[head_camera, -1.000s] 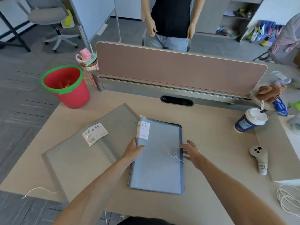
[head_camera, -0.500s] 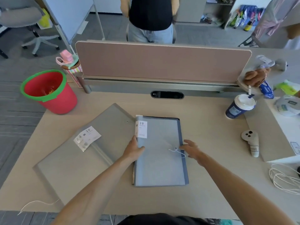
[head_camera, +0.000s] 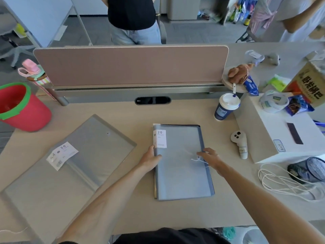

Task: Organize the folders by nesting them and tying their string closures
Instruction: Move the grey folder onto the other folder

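A blue folder (head_camera: 181,176) with a white "20" label lies flat in the middle of the desk. My left hand (head_camera: 149,158) grips its left edge, thumb on top. My right hand (head_camera: 210,158) rests at its right edge, fingers spread beside the button and the loose white string (head_camera: 199,161). A larger grey folder (head_camera: 70,166) with a white label lies open and tilted to the left, apart from the blue one.
A red bucket (head_camera: 21,110) stands at the far left, a paper coffee cup (head_camera: 226,107) and a white controller (head_camera: 240,144) to the right. A white box (head_camera: 274,131) and coiled white cord (head_camera: 284,182) fill the right side. A pink divider (head_camera: 130,66) closes the back; people stand beyond.
The blue folder has slid to the right, off the grey folder, with both hands on it. My right hand has come onto its edge by the string.
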Motion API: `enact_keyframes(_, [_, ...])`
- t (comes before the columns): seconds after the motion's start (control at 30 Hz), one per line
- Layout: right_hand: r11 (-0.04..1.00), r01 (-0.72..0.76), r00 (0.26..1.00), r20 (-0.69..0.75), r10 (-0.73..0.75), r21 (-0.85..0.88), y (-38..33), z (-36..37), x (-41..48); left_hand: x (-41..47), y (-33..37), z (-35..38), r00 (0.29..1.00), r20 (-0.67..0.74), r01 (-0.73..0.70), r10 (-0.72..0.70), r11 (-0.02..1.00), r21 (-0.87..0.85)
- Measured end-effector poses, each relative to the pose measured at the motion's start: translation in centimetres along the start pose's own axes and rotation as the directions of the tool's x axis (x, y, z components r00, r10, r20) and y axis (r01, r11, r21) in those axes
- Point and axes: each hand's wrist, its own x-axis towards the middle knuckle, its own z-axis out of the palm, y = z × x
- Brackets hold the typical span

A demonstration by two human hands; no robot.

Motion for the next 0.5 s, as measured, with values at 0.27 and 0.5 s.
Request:
enact_keyframes(0.27, [0.852,0.417,0.891,-0.046,-0.452,-0.316,-3.4,3.1,-0.4,-1.9,-3.0,-1.4,0.979,-0.196,-0.037,0.059,0.993,0.115])
enact_keyframes(0.5, [0.812,0.545,0.838,0.179,-0.516,-0.208,-8.9,13.9,-2.5,-5.5,-11.1,-8.3,0.954,-0.274,-0.009,0.125,0.922,0.388])
